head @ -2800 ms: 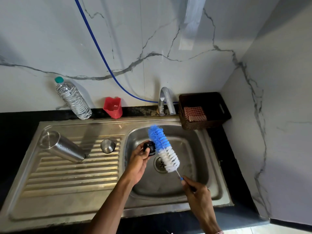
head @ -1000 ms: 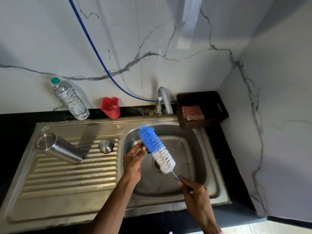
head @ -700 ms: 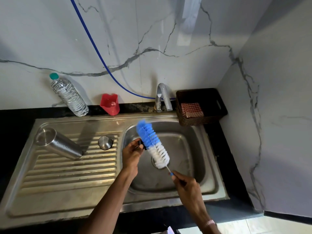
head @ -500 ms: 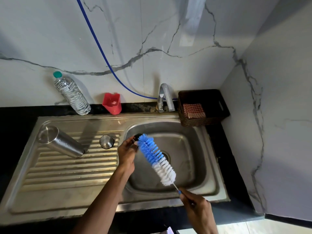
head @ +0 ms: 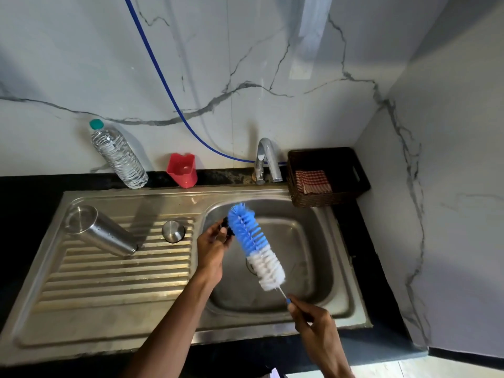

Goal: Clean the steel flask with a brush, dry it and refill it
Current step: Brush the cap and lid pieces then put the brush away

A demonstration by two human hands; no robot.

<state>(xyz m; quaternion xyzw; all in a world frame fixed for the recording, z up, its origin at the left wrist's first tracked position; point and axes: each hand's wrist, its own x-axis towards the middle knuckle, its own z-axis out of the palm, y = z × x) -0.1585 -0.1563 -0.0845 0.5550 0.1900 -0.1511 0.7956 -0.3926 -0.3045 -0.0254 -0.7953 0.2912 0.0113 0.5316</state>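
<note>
The steel flask [head: 102, 231] stands upside down and tilted on the ribbed drainboard [head: 109, 279] at the left. A small steel cap [head: 173, 231] sits beside it. Over the sink bowl [head: 308, 257], my left hand [head: 212, 248] grips a small black stopper [head: 227, 225], mostly hidden by my fingers. My right hand [head: 313, 319] grips the thin handle of the blue and white bottle brush [head: 256, 248]. The brush's blue tip lies against the stopper.
A plastic water bottle [head: 118, 156] with a green cap and a red cup [head: 182, 170] stand against the back wall. The tap [head: 266, 159] rises behind the bowl. A dark basket [head: 351, 170] holding a checked cloth [head: 313, 181] sits at the back right.
The brush has slid back and forth against the stopper in my left hand. Both hands stay over the sink bowl; the flask and cap have not moved.
</note>
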